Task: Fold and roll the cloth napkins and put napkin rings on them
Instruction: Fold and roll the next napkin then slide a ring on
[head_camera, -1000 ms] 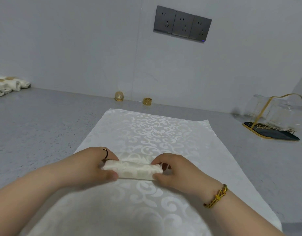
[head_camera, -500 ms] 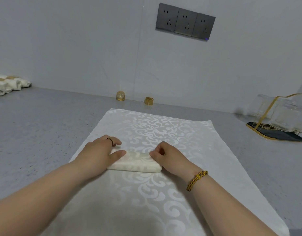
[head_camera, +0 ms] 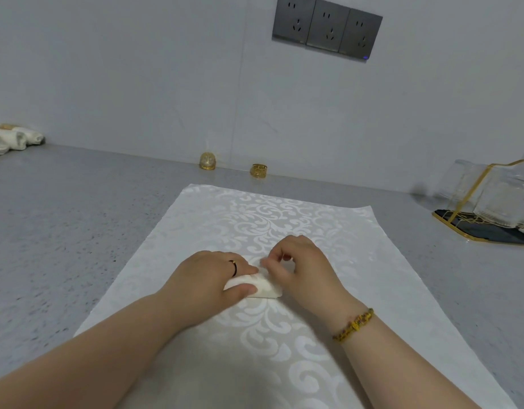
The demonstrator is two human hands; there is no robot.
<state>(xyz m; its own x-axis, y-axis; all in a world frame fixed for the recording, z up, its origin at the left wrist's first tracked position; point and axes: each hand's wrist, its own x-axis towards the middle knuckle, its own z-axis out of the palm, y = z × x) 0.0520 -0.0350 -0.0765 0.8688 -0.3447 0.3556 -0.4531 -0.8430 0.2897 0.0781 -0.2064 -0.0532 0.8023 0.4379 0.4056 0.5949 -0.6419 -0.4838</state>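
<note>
A small white patterned napkin (head_camera: 263, 289), folded and partly rolled, lies on a larger white damask cloth (head_camera: 284, 225) spread over the grey counter. My left hand (head_camera: 207, 278) covers the napkin's left end, thumb in front and fingers over the top. At the napkin's right end my right hand (head_camera: 302, 267) pinches its upper edge with curled fingers. Most of the napkin is hidden under both hands. Two gold napkin rings (head_camera: 207, 161) (head_camera: 259, 170) stand by the wall behind the cloth.
Several rolled napkins with gold rings (head_camera: 10, 140) lie at the far left by the wall. A gold wire rack with clear glasses (head_camera: 491, 208) stands on a dark tray at the right. Grey wall sockets (head_camera: 327, 28) are above.
Both hands have moved closer together over the napkin, which now looks shorter. My right hand shifted left and up onto its upper edge.
</note>
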